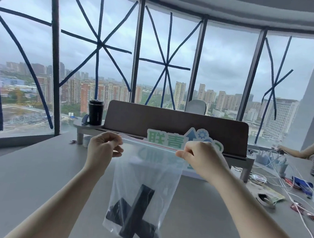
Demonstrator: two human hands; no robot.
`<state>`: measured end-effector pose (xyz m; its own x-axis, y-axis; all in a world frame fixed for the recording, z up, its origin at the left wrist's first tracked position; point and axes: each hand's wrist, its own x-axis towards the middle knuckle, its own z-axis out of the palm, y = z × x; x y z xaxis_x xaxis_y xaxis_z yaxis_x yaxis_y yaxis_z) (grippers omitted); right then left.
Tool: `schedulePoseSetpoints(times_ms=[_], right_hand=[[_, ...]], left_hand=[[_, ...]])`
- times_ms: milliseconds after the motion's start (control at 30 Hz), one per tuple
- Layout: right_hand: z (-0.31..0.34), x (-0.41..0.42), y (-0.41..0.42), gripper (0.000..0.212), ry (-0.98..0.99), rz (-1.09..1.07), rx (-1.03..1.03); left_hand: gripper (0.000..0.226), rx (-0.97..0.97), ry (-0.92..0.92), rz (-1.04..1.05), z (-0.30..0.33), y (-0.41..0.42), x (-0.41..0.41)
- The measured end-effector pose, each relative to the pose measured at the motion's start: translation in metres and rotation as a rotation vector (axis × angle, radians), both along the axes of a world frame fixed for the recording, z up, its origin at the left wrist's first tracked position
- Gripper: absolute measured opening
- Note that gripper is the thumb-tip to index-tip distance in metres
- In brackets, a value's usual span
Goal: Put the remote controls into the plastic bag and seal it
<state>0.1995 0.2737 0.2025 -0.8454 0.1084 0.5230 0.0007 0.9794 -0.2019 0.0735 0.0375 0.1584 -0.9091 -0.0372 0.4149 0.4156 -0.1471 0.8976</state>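
A clear plastic bag (148,174) hangs in the air above the grey table (35,175), held up by its zip strip. My left hand (103,148) pinches the strip's left end and my right hand (198,157) pinches its right end. The strip is stretched straight between them, with a thin red line along it. Two black remote controls (135,214) lie crossed in the bottom of the bag.
A dark shelf riser (170,123) stands behind the bag with a black cup (95,112) on its left end and a green-lettered sign (169,140). Cables, a tape roll (265,199) and small packets crowd the table's right side. Another person's arm (298,150) rests at far right.
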Motion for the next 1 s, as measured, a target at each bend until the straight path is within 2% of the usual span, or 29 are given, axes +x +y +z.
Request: schedulePoseSetpoints(times_ms=[133,267,367,467,633,733,833,900,1000], right_hand=[[-0.003,-0.08,-0.006,0.038,0.012,0.017,-0.056],[0.008,-0.156,-0.033,0.031,0.154,0.085,-0.134],[0.007,-0.192,-0.061,0.027,0.241,0.177,-0.211],[-0.018,-0.213,-0.085,0.021,0.222,0.251,-0.302],[-0.099,-0.219,-0.111,0.029,-0.029,0.242,-0.261],[-0.13,-0.205,-0.119,0.029,-0.197,0.244,-0.33],[-0.141,-0.181,-0.123,0.024,-0.315,0.301,-0.443],[-0.142,-0.163,-0.117,0.017,-0.328,0.312,-0.538],[-0.137,-0.123,-0.094,0.013,-0.203,0.299,-0.731]], left_hand=[[0.024,0.011,-0.046,0.012,-0.003,-0.011,-0.06],[0.02,0.081,-0.064,0.092,0.01,-0.033,-0.125],[0.016,0.162,-0.065,0.169,0.017,-0.057,-0.161],[0.014,0.16,-0.086,0.193,0.002,-0.083,-0.189],[0.01,0.135,-0.227,0.214,-0.071,-0.109,-0.195],[0.012,0.122,-0.293,0.242,-0.113,-0.117,-0.181],[0.016,0.014,-0.321,0.259,-0.139,-0.126,-0.167],[0.02,-0.053,-0.347,0.274,-0.144,-0.13,-0.151],[0.028,-0.172,-0.344,0.362,-0.158,-0.139,-0.11]])
